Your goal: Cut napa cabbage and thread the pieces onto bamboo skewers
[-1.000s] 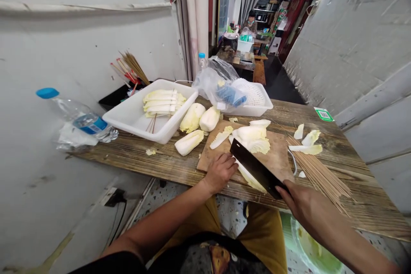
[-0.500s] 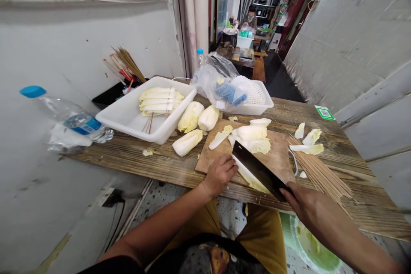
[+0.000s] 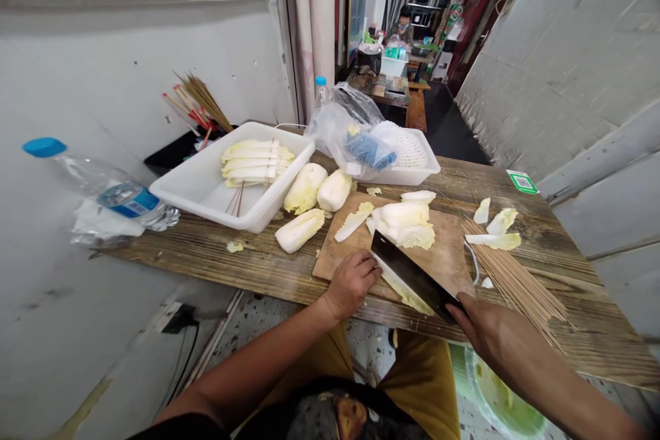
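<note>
My right hand (image 3: 487, 330) grips the handle of a dark cleaver (image 3: 410, 275), whose blade lies across a pale cabbage piece (image 3: 407, 292) at the near edge of the wooden cutting board (image 3: 448, 254). My left hand (image 3: 353, 282) rests curled on the board, its fingers pressed on the cabbage piece's left end next to the blade. More cut cabbage leaves (image 3: 405, 220) lie at the far side of the board.
A white tray (image 3: 206, 185) with skewered cabbage stands at the left, three cabbage chunks (image 3: 309, 203) beside it. A second tray (image 3: 407, 165) holds a plastic bag. Bamboo skewers (image 3: 515, 282) lie at the right. A water bottle (image 3: 108, 192) lies far left. A green bowl (image 3: 502, 405) sits below the table.
The cleaver has shifted slightly left and down along the cabbage piece. My left hand has stayed on the piece's end.
</note>
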`<move>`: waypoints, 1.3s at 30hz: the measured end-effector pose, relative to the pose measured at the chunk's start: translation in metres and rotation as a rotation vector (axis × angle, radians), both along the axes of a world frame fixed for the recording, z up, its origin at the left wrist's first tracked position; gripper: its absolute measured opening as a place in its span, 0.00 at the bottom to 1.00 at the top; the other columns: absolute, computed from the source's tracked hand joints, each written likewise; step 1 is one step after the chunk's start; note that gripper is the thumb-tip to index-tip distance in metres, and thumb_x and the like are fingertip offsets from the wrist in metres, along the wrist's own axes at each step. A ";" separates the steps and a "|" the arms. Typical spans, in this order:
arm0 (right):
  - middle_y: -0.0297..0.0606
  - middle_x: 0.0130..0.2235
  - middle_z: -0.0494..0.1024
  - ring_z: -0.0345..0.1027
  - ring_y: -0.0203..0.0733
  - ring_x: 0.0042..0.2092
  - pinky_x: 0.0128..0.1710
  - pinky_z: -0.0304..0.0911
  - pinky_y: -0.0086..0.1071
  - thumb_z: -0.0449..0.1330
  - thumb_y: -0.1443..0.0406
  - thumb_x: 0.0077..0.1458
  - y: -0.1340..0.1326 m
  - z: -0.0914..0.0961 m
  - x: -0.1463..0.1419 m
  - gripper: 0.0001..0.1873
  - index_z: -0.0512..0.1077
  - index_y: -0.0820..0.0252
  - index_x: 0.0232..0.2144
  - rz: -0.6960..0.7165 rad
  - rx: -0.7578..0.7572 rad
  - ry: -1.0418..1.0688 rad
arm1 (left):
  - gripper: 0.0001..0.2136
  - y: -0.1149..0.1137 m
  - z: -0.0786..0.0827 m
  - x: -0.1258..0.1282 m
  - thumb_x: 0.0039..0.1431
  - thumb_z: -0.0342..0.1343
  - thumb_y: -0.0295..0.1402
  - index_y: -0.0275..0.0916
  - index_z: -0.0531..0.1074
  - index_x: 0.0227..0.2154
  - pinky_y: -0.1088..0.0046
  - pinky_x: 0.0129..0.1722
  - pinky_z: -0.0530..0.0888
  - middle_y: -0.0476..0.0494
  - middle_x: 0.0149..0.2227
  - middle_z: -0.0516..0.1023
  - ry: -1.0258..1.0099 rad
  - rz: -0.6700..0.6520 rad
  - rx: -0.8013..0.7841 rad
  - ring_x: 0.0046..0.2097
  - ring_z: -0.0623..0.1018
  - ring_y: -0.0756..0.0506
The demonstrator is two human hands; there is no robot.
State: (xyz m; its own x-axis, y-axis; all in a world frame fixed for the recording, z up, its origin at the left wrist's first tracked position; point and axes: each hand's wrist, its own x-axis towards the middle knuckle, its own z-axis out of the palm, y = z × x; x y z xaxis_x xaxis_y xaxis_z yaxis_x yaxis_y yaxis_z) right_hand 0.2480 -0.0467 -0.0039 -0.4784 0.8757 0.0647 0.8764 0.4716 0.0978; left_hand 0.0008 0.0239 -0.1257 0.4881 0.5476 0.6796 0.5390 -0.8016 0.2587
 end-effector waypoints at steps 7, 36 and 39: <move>0.33 0.15 0.68 0.63 0.38 0.15 0.18 0.42 0.31 0.36 0.57 0.65 0.000 -0.007 0.005 0.22 0.62 0.57 0.27 -0.007 -0.022 -0.053 | 0.15 0.000 0.003 0.000 0.64 0.41 0.29 0.31 0.73 0.40 0.61 0.44 0.73 0.36 0.38 0.75 0.004 -0.039 -0.044 0.47 0.69 0.42; 0.32 0.14 0.70 0.66 0.40 0.18 0.21 0.59 0.32 0.47 0.50 0.59 -0.075 -0.003 0.039 0.22 0.63 0.54 0.20 -0.789 0.165 0.695 | 0.09 -0.004 0.056 0.014 0.61 0.47 0.27 0.37 0.72 0.40 0.66 0.43 0.70 0.41 0.36 0.75 0.049 0.051 0.166 0.43 0.70 0.45; 0.33 0.15 0.71 0.67 0.42 0.20 0.24 0.61 0.35 0.47 0.48 0.58 -0.108 -0.018 0.041 0.25 0.62 0.53 0.16 -1.029 0.114 0.833 | 0.11 0.020 0.069 0.068 0.63 0.44 0.29 0.37 0.72 0.35 0.67 0.37 0.69 0.42 0.30 0.72 0.250 0.060 0.160 0.36 0.69 0.45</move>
